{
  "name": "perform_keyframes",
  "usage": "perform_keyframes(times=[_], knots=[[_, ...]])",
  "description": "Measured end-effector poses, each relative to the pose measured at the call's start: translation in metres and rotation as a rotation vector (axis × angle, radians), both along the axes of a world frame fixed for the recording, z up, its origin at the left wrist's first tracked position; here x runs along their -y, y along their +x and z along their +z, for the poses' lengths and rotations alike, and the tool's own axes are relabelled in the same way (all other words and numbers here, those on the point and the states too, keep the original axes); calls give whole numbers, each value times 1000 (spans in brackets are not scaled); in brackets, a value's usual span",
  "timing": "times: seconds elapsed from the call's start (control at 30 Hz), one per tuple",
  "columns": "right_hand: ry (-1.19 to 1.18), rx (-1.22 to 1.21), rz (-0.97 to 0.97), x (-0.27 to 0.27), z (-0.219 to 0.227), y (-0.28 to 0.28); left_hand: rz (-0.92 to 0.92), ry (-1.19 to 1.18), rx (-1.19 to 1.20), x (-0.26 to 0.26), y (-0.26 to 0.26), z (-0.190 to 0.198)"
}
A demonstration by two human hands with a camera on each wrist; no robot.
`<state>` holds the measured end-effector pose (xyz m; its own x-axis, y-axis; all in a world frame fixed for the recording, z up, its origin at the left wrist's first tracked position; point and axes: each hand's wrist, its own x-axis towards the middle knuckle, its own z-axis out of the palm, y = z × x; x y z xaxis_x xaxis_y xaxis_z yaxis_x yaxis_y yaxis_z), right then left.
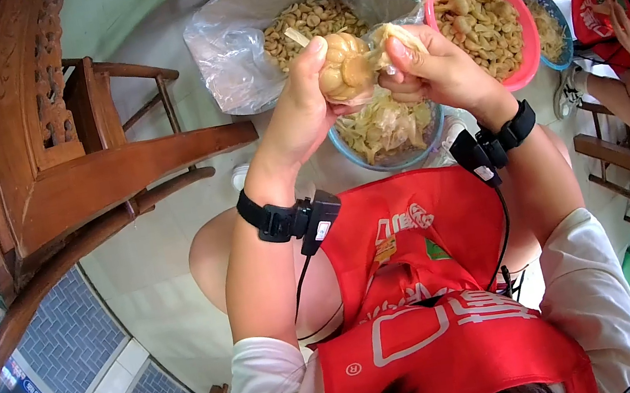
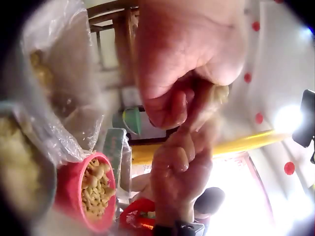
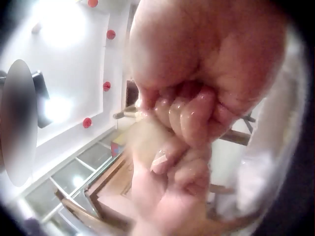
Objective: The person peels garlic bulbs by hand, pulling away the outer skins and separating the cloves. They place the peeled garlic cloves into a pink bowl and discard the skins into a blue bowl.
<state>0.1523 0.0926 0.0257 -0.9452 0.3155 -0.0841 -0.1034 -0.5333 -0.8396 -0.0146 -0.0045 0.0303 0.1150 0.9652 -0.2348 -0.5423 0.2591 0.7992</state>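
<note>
My left hand (image 1: 301, 103) grips a yellowish-brown garlic bulb (image 1: 344, 65) with a short stalk, its cloves showing between thumb and fingers. Close beside it, my right hand (image 1: 439, 67) pinches pale, wet garlic skin (image 1: 399, 39) at the bulb's right side. Both hands are held up over a blue-rimmed basin of peeled skins (image 1: 384, 133). In the left wrist view, the left hand (image 2: 192, 54) has its fingers curled and hides most of the bulb. The right wrist view shows the right hand (image 3: 197, 93) with curled, wet fingers near the left.
A plastic-lined box (image 1: 232, 52) holding garlic (image 1: 311, 21) stands beyond the hands. To the right is a pink tub (image 1: 530, 36) full of cloves, with another blue basin (image 1: 562, 38) behind it. Another person (image 1: 616, 4) sits at the right. A wooden chair (image 1: 137, 176) stands at left.
</note>
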Motion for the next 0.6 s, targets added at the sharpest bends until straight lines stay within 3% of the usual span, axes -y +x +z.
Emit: perform_keyframes(times=[0.37,0.43,0.6], knots=[[-261,-141,-89,2,-15,-7,-23,84,152,-7,1,-5],[-336,-124,-143,3,-18,-9,67,20,93,-7,4,0],[-483,-171,-194,11,-29,-10,60,25,173,-5,1,-6]])
